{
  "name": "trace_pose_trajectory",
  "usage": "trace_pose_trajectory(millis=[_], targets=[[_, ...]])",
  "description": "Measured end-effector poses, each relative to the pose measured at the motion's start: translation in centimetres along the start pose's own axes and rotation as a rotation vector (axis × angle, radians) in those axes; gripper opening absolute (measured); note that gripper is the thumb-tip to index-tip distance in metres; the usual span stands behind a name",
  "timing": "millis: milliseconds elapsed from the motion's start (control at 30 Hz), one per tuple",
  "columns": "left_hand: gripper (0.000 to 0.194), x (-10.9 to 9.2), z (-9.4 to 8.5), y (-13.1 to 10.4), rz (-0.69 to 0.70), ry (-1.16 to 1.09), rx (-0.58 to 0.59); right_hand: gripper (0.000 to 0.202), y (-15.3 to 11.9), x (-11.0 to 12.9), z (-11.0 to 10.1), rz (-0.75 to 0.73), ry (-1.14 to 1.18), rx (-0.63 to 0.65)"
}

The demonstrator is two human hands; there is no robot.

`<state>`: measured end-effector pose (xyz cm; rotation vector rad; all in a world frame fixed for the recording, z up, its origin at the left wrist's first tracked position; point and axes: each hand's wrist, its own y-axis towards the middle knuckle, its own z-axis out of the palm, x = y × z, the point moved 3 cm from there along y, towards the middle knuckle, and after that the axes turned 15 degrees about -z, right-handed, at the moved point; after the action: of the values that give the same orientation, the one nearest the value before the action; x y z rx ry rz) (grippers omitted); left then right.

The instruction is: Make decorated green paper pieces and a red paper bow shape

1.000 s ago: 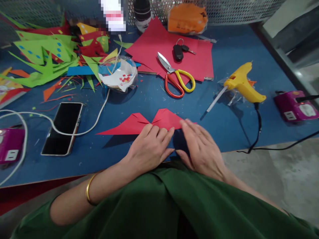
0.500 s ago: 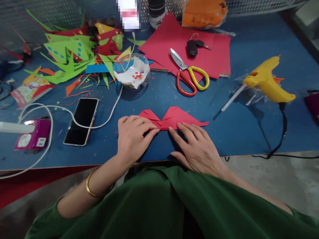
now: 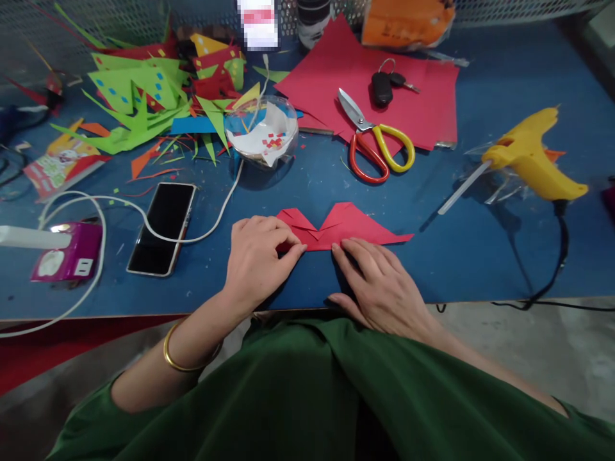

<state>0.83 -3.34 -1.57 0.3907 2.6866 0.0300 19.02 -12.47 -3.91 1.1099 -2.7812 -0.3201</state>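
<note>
A folded red paper piece (image 3: 353, 225) lies flat near the table's front edge, with a notch between two pointed humps in its upper side. My left hand (image 3: 254, 259) covers its left part, thumb and forefinger pinched together on the lower edge. Over on the right, my right hand (image 3: 382, 282) rests palm down with fingers stretched out, the tips touching the same lower edge. Its thumb lies apart on the blue table. The paper's left end is hidden beneath my left hand. Scissors (image 3: 369, 144) with one red and one yellow handle lie beyond the paper.
Red sheets (image 3: 312, 77) bear a car key (image 3: 383, 88). A clear bowl (image 3: 288, 150) holds paper bits. Green cutouts (image 3: 120, 86) and scraps spread at the left. A phone (image 3: 161, 234) lies under a white cable (image 3: 211, 234). A yellow glue gun (image 3: 533, 153) sits right.
The view has shifted slightly, so the table's contents sit further right. Relative to the paper, both hands have moved a little left. My right fingers have drawn closer together.
</note>
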Motion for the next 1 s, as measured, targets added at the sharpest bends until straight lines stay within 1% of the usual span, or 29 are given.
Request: trace_pose_trajectory(millis=[133,467,667,767,867,1000], targets=[[0.019,0.0,-0.1,0.0,0.027,0.047,-0.004,0.067,0.6,0.1,0.1,-0.057,-0.014,-0.037],[0.020,0.1,-0.1,0.2,0.002,0.095,0.060,0.065,1.5,0.2,-0.2,-0.064,-0.079,0.068],[0.020,0.2,-0.1,0.2,0.015,0.086,0.050,0.070,2.2,0.6,-0.1,-0.062,-0.114,0.130],[0.024,0.7,-0.3,0.3,0.019,0.102,0.039,0.072,2.3,0.7,-0.1,-0.059,-0.126,0.151],[0.025,1.6,-0.7,0.3,0.015,0.100,0.047,0.071,2.3,0.9,-0.1,-0.055,-0.129,0.164],[0.023,3.0,-1.1,0.1,0.005,0.054,0.061,0.069,2.4,1.1,0.0,-0.064,-0.123,0.142]])
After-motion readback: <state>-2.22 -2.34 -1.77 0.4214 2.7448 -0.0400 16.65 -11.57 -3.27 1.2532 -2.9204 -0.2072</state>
